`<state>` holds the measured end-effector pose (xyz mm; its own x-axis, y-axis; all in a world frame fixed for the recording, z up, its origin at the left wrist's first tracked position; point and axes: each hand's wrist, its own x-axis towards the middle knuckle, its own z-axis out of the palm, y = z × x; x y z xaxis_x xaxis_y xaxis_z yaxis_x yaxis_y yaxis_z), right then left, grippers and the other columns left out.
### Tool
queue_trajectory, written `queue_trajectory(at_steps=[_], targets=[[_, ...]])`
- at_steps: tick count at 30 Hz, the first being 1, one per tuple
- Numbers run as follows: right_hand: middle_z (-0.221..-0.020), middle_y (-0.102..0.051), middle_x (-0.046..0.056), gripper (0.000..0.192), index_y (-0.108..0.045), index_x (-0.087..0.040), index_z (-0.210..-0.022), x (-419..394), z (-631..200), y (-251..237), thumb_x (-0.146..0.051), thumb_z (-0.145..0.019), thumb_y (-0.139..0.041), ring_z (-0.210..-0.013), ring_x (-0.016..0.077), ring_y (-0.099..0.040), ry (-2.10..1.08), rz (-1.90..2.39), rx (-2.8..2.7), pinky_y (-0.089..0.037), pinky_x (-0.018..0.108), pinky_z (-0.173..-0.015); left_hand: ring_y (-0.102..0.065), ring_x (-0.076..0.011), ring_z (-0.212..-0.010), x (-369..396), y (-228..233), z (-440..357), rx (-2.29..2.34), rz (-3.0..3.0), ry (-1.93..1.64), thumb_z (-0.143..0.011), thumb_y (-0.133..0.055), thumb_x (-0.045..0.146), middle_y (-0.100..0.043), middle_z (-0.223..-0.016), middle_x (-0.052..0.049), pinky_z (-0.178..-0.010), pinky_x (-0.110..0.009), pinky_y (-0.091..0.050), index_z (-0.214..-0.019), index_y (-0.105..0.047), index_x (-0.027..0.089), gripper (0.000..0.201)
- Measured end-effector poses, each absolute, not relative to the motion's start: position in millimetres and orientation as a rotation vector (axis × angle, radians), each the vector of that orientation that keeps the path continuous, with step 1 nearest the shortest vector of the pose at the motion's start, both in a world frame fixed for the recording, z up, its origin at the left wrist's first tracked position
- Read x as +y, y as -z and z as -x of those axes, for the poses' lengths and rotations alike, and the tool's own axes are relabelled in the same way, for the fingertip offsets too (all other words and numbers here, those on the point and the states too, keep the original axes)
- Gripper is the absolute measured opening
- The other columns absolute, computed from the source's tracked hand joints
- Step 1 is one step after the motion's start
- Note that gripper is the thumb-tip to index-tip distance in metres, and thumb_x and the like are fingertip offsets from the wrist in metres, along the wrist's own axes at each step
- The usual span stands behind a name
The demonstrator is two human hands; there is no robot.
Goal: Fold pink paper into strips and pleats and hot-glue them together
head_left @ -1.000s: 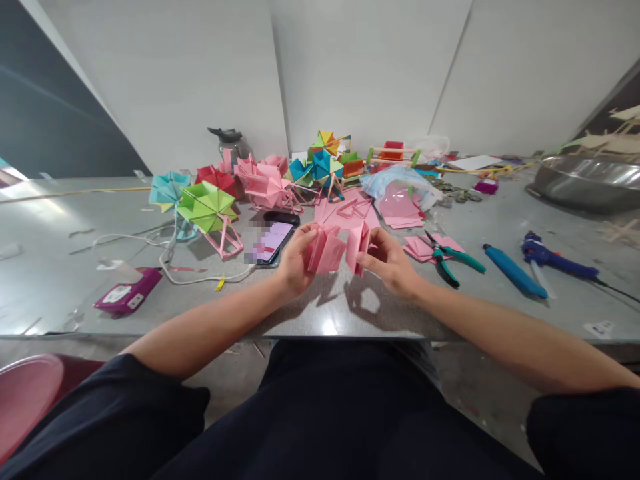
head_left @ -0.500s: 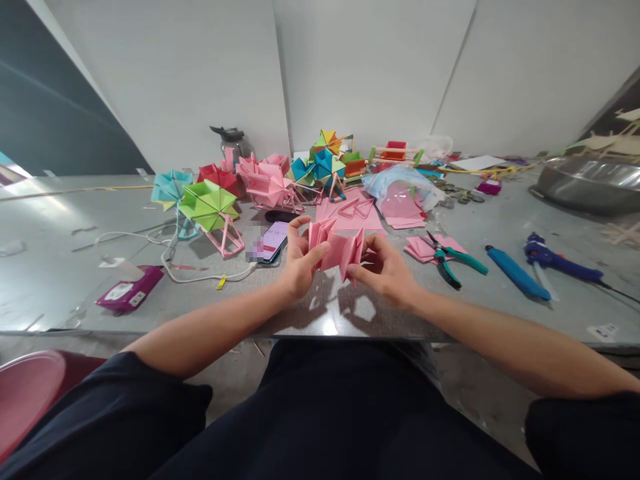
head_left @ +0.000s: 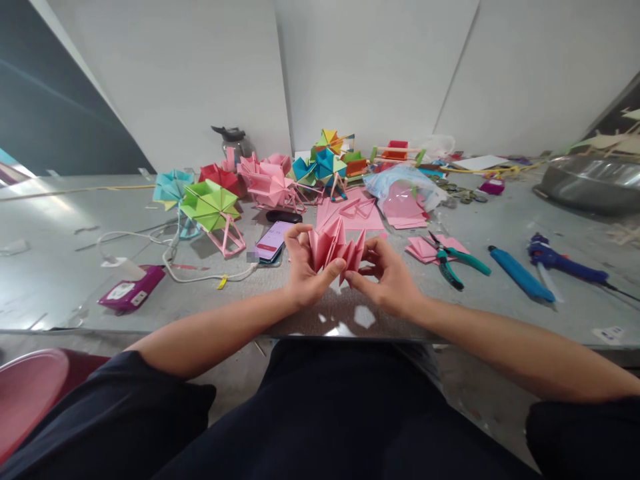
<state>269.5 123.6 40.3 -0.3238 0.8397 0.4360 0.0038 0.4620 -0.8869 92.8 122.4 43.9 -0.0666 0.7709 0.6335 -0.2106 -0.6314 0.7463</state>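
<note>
Between my hands, above the table's front part, is a pink folded-paper piece (head_left: 330, 243) with several pointed pleats. My left hand (head_left: 307, 270) grips its left side, thumb across the lower front. On the other side my right hand (head_left: 383, 277) pinches the right-hand pleats between thumb and fingers. Pink paper sheets (head_left: 350, 207) lie just behind, one bearing a pink triangular frame (head_left: 356, 208). Green-handled pliers (head_left: 445, 259) rest on smaller folded pink papers (head_left: 423, 250) to the right of my right hand. A lit phone (head_left: 273, 243) lies left of my left hand.
Paper wheel models (head_left: 213, 207) in several colours stand at the back left. On the right lie a blue tool (head_left: 520, 273), a glue gun (head_left: 565, 263) and a metal bowl (head_left: 590, 187). A purple box (head_left: 131, 290) with a white cable sits left, near a plastic bag's (head_left: 403, 187) opposite side.
The pink pleats have come closer together, and the flat stretch between them is now folded up. My left thumb has moved right across the paper.
</note>
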Motion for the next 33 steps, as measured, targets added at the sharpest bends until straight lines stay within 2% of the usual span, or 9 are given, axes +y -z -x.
queue_trajectory(at_steps=[7, 16, 23, 27, 30, 33], targets=[[-0.113, -0.069, 0.007, 0.043, -0.057, -0.028, -0.113, 120.4, -268.3, -38.0, -0.049, -0.090, -0.087, -0.108, 0.0253, -0.073, -0.936, 0.700, -1.705, -0.069, 0.042, -0.084, -0.058, -0.0155, -0.082, 122.3, -41.5, -93.7, 0.575, -1.473, -1.784, -0.077, -0.097, 0.045, -0.051, -0.101, 0.003, -0.075, -0.032, -0.049, -0.118, -0.039, 0.032, 0.072], [-0.122, -0.062, 0.008, 0.045, -0.058, -0.027, -0.107, 117.9, -266.4, -40.0, -0.052, -0.087, -0.090, -0.112, 0.0246, -0.070, -0.898, 0.683, -1.710, -0.070, 0.038, -0.083, -0.056, -0.0141, -0.078, 121.1, -40.1, -93.2, 0.591, -1.460, -1.749, -0.073, -0.099, 0.042, -0.051, -0.100, 0.003, -0.072, -0.031, -0.047, -0.117, -0.040, 0.032, 0.074], [-0.124, -0.061, 0.010, 0.050, -0.060, -0.026, -0.108, 118.5, -265.3, -39.9, -0.058, -0.085, -0.091, -0.110, 0.0257, -0.070, -0.887, 0.685, -1.715, -0.070, 0.036, -0.074, -0.056, -0.0135, -0.075, 122.3, -36.9, -92.8, 0.483, -1.529, -1.756, -0.080, -0.094, 0.038, -0.052, -0.096, 0.004, -0.069, -0.030, -0.046, -0.119, -0.042, 0.032, 0.065], [-0.126, -0.060, 0.010, 0.050, -0.063, -0.027, -0.108, 122.9, -267.0, -39.1, -0.060, -0.083, -0.091, -0.112, 0.0265, -0.068, -0.799, 0.699, -1.760, -0.071, 0.042, -0.078, -0.054, -0.0137, -0.073, 121.9, -34.8, -93.2, 0.467, -1.544, -1.754, -0.086, -0.089, 0.042, -0.051, -0.094, 0.004, -0.069, -0.031, -0.047, -0.121, -0.042, 0.032, 0.060], [-0.123, -0.061, 0.010, 0.048, -0.064, -0.027, -0.104, 127.5, -268.5, -38.2, -0.062, -0.083, -0.090, -0.109, 0.0270, -0.066, -0.718, 0.727, -1.807, -0.069, 0.041, -0.074, -0.055, -0.0157, -0.076, 121.8, -33.9, -93.4, 0.512, -1.577, -1.748, -0.089, -0.085, 0.048, -0.050, -0.095, 0.002, -0.071, -0.034, -0.049, -0.122, -0.040, 0.033, 0.058], [-0.108, -0.063, 0.008, 0.045, -0.062, -0.027, -0.096, 130.9, -269.0, -37.3, -0.064, -0.088, -0.085, -0.099, 0.0258, -0.065, -0.702, 0.710, -1.852, -0.062, 0.038, -0.066, -0.059, -0.0184, -0.081, 122.6, -32.5, -93.3, 0.511, -1.583, -1.731, -0.088, -0.084, 0.054, -0.050, -0.098, 0.001, -0.075, -0.038, -0.052, -0.122, -0.039, 0.033, 0.060]])
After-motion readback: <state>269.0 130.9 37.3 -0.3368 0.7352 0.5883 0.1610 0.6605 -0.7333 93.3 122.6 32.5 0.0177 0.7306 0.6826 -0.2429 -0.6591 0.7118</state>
